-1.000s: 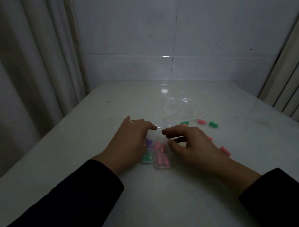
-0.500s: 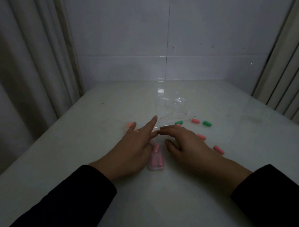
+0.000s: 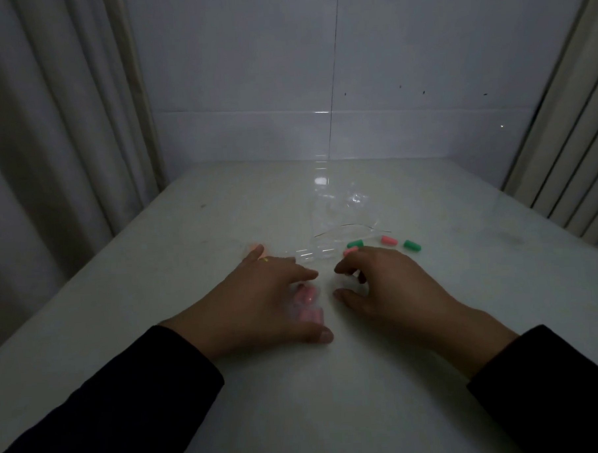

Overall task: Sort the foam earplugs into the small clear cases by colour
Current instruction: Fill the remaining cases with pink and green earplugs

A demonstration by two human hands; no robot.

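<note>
- Nearest, two dark sleeves (image 3: 103,406) come in from the bottom corners over a pale table (image 3: 333,413).
- Left hand (image 3: 256,303) lies palm down with its fingers and thumb spread around a clear case (image 3: 306,306) holding pink plugs; the picture is blurred there, so I cannot tell whether it grasps the case or only rests over it.
- Right hand (image 3: 393,290) hovers just beside it, fingers loosely curled, thumb low, with nothing seen in it; hand and case are apart.
- Just past the right fingertips lie a pink plug (image 3: 350,250) and a green plug (image 3: 355,243), close together.
- Further right, a second pink plug (image 3: 389,240) and a second green plug (image 3: 412,245) lie loose on the table.
- Beyond the left fingers sits a faint orange plug (image 3: 255,247).
- Between and behind the hands is a crumpled clear bag (image 3: 342,224).
- Farthest, a tiled wall (image 3: 318,71) stands between curtains (image 3: 47,134).
</note>
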